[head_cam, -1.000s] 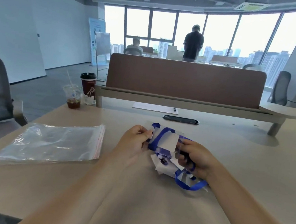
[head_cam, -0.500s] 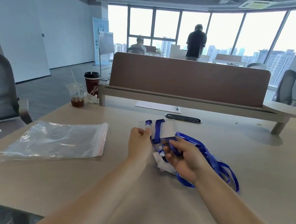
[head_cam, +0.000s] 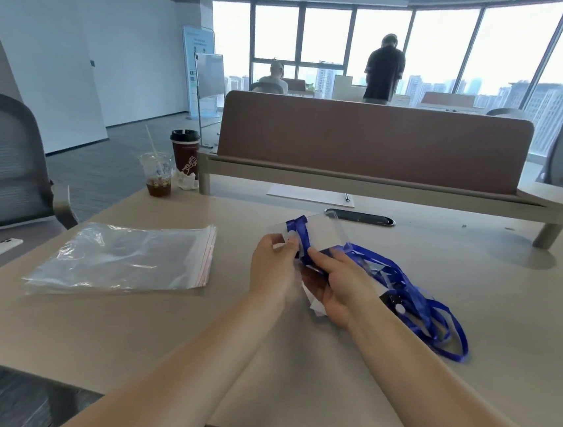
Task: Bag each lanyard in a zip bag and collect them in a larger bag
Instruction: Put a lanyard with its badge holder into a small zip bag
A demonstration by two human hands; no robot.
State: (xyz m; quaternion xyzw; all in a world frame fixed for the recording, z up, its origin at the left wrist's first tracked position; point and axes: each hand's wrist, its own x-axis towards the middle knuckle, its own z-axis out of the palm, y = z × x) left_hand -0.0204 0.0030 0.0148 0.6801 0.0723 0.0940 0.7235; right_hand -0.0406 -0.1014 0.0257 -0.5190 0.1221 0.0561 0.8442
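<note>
My left hand pinches the zip bag, my right hand grips the lanyard beside it, now spread further right.

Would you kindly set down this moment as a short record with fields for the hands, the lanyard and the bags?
left hand: pinches the small bag by its edge
right hand: holds the lanyard at the bag's mouth
lanyard: blue, one end by the small bag, the rest trailing on the table
large bag: lies flat on the table, left of the hands
cups: two, back left
</note>
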